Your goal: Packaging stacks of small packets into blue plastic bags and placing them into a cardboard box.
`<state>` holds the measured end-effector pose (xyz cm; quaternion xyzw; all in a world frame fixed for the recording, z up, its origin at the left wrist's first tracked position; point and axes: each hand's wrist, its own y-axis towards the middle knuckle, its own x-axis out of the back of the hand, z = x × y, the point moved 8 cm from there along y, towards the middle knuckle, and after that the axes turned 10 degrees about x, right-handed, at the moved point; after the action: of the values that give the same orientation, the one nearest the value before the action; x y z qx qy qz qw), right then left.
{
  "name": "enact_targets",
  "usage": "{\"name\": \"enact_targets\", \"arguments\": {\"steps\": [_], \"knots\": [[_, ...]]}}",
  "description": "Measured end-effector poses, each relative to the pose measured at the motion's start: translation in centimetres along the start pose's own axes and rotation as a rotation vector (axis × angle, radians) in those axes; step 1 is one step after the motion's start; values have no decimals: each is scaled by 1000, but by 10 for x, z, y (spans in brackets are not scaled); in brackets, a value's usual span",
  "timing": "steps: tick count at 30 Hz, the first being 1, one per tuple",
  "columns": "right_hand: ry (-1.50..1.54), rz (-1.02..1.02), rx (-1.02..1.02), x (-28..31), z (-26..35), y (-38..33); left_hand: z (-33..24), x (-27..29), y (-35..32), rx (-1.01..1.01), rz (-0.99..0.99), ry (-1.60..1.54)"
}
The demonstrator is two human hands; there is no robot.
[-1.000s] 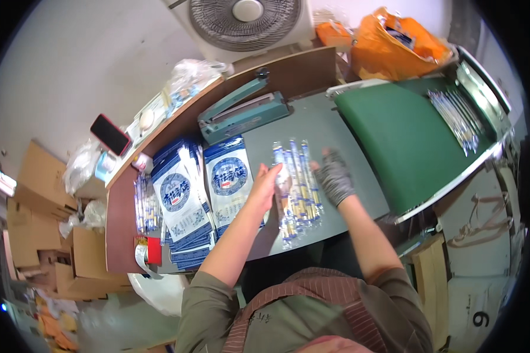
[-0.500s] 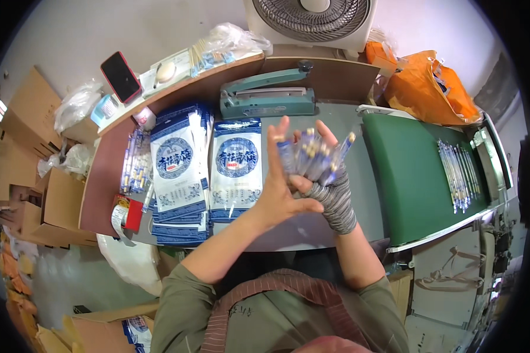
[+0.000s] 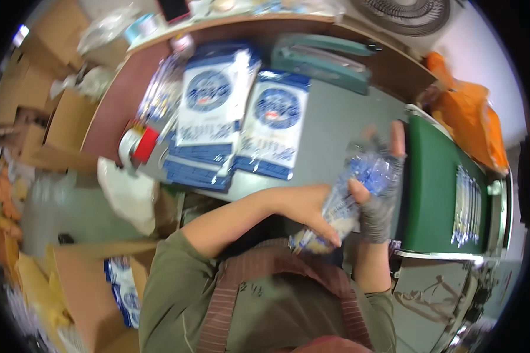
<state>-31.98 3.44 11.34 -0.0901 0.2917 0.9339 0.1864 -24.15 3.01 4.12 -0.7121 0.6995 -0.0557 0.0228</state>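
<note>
A bundle of chopsticks (image 3: 340,210) in clear wrappers with blue ends slants between my hands, its low end by my apron. My left hand (image 3: 303,203) closes round its lower part, thumb along the front. A grey striped wrap covers part of my right hand (image 3: 376,215), which grips the upper part with its thumb across it and a finger stretched up. Motion blurs the bundle and fingers. Left of my hands lie a single blue-and-white pouch (image 3: 275,126) and a pile of such pouches (image 3: 209,97).
A teal bag sealer (image 3: 324,62) stands at the back. More wrapped chopsticks (image 3: 466,206) lie in a row on a green board (image 3: 433,194) to the right. A red box (image 3: 144,144) and loose wrapped sticks (image 3: 159,88) sit at left; an open carton (image 3: 88,282) is low left.
The bundle has swung from upright, ends fanned upward, to a slant with one end toward my apron. Both hands have moved right and nearer me. The whole view has shifted and tilted.
</note>
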Motion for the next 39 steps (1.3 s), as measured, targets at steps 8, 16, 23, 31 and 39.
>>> {"name": "enact_targets", "arguments": {"steps": [8, 16, 23, 31, 39], "knots": [[392, 247, -654, -1, -121, -83, 93, -27, -35, 277, -229, -505], [500, -67, -873, -10, -149, -105, 82, 117, -242, 559, -1127, 1368], [404, -70, -830, -9, -145, -100, 74, 134, -256, 469, -1116, 1164], [464, -99, -822, -3, -134, -97, 87, 165, -266, 538, -980, 668], [450, -36, -828, 6, -130, -101, 98, 176, -255, 399, -1350, 753]]}}
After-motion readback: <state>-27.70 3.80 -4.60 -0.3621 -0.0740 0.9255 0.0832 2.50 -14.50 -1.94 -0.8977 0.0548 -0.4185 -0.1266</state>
